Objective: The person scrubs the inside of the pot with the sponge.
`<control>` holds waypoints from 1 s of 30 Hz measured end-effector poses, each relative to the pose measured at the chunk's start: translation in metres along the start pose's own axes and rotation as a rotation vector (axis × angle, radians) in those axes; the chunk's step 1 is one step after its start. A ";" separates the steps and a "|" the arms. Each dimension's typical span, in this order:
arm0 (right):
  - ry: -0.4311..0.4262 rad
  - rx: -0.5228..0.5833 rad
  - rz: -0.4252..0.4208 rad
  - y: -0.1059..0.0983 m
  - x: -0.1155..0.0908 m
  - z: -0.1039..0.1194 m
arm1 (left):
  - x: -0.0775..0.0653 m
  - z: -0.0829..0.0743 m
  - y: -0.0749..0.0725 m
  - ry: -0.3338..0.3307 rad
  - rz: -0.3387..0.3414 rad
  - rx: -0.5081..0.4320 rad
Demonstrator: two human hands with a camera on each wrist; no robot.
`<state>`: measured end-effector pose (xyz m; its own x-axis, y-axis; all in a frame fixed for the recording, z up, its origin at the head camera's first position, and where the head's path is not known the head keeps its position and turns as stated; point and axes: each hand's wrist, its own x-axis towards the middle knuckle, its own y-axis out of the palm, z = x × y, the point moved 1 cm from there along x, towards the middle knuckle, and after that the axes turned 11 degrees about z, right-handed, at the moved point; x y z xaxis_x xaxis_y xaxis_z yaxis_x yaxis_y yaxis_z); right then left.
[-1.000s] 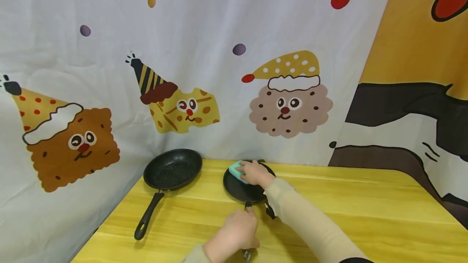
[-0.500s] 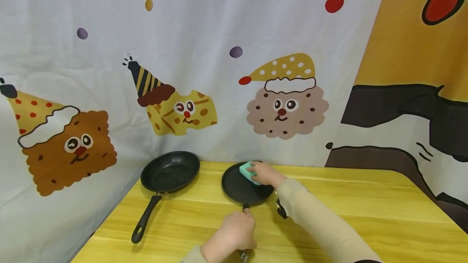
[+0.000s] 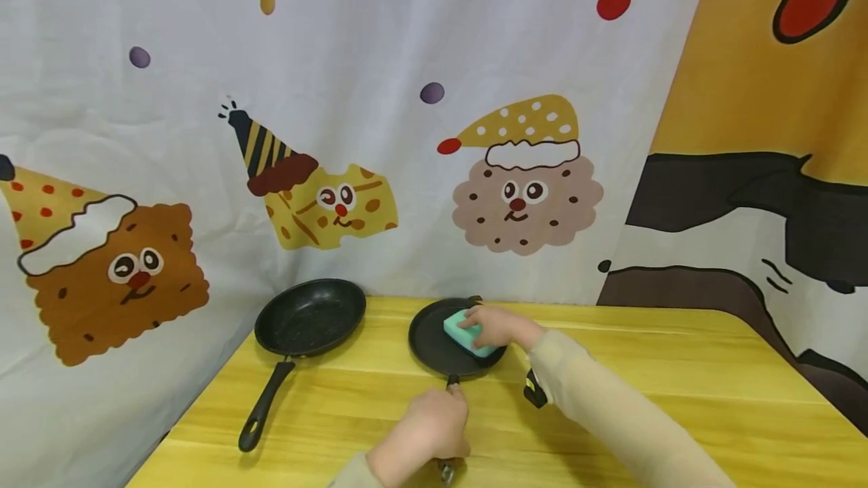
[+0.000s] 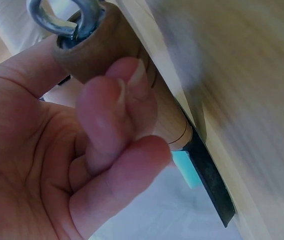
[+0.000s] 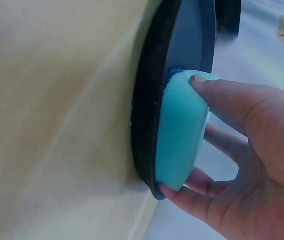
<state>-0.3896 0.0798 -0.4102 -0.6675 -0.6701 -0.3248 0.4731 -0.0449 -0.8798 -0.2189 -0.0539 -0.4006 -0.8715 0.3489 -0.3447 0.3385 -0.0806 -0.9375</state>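
A small flat black pan (image 3: 429,345) lies on the yellow wood-grain table, its handle pointing towards me. My left hand (image 3: 429,425) grips that handle, which in the left wrist view is wooden (image 4: 171,115) with a metal ring (image 4: 88,21) at its end. Inside the pan, my right hand (image 3: 503,324) holds a teal sponge (image 3: 463,332) against the surface near the right side. From the right wrist, the thumb and fingers (image 5: 224,102) spread over the sponge (image 5: 182,132), whose lower end meets the pan's rim (image 5: 144,115).
A larger black frying pan (image 3: 312,318) stands to the left, its black handle (image 3: 267,407) angled towards the near left. Behind the table (image 3: 664,367) hangs a white curtain (image 3: 380,44) printed with cartoon biscuits and cheese. A small black device (image 3: 534,390) shows at my right wrist.
My right hand has slid the sponge across the small pan, from its left part to the right and then a little nearer to me. The left hand keeps its grip on the handle.
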 end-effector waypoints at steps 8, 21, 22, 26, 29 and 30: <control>-0.041 -0.115 -0.044 0.017 -0.008 0.016 | -0.002 0.003 0.002 0.047 0.018 -0.069; -0.029 -0.185 -0.002 0.019 0.001 0.046 | -0.004 0.004 0.001 0.061 0.014 -0.053; -0.030 -0.192 0.000 0.019 0.003 0.047 | -0.004 0.004 0.001 0.061 0.011 -0.050; -0.047 -0.189 -0.009 0.016 0.009 0.051 | -0.003 0.005 0.000 0.062 -0.009 -0.038; -0.059 -0.161 -0.027 0.014 0.012 0.054 | -0.003 0.006 -0.003 0.057 -0.026 -0.018; -0.059 -0.151 -0.034 0.013 0.013 0.055 | -0.003 0.006 -0.004 0.055 -0.032 -0.012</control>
<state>-0.3604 0.0298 -0.4068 -0.6447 -0.7127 -0.2764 0.3559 0.0402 -0.9337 -0.2201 -0.0605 -0.3961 -0.8613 0.4020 -0.3106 0.3151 -0.0570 -0.9474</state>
